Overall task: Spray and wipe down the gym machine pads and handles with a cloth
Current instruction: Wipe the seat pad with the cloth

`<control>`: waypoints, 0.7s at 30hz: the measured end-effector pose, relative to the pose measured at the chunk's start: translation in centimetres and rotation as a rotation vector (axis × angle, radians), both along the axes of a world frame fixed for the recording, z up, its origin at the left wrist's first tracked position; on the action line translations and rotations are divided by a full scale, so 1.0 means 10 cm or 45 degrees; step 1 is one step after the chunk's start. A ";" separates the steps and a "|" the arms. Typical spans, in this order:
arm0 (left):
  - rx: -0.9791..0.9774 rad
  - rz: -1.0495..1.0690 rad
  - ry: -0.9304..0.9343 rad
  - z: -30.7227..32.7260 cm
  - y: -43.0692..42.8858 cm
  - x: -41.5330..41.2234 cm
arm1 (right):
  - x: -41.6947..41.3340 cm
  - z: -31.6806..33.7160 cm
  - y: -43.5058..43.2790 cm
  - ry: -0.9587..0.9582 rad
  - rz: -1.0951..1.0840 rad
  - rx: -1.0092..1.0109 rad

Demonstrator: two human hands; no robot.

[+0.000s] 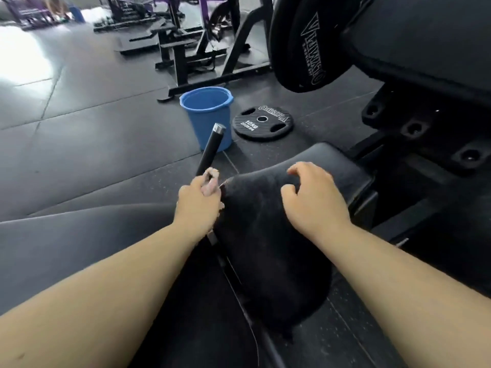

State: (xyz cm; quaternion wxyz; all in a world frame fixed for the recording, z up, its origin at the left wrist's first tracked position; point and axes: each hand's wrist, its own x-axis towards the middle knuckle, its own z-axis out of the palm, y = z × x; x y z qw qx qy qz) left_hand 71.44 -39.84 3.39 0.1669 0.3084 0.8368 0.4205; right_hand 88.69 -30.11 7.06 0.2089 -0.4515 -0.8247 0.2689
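Head view: left hand (pixel 198 199) clenched round a pale cloth (pixel 211 181) bunched against the black handle (pixel 210 147), low on the bar, whose silver-capped end slants up toward a blue bucket (pixel 210 120) on the floor. Right hand (pixel 312 200) sits on the dark seat pad (pixel 260 235) just beside the handle, fingers bent claw-like; cannot tell if they hold anything. 10 kg weight plate (pixel 262 122) lies flat just beside the bucket
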 end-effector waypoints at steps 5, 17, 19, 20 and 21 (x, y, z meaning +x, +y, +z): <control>-0.714 -0.543 0.862 -0.74 0.00 0.12 | -0.62 -0.42 0.22 -0.317 0.276 0.354; -0.826 -0.215 0.094 -0.30 0.65 -0.71 | -0.68 -0.69 0.24 -0.213 0.192 0.544; -0.811 -0.284 0.548 -0.39 0.49 -0.69 | -0.67 -0.67 0.22 -0.216 0.195 0.558; -0.695 -0.258 0.524 -0.41 0.48 -0.71 | -0.68 -0.67 0.22 -0.215 0.193 0.577; -0.551 -0.284 0.468 -0.39 0.49 -0.71 | -0.69 -0.67 0.22 -0.211 0.182 0.605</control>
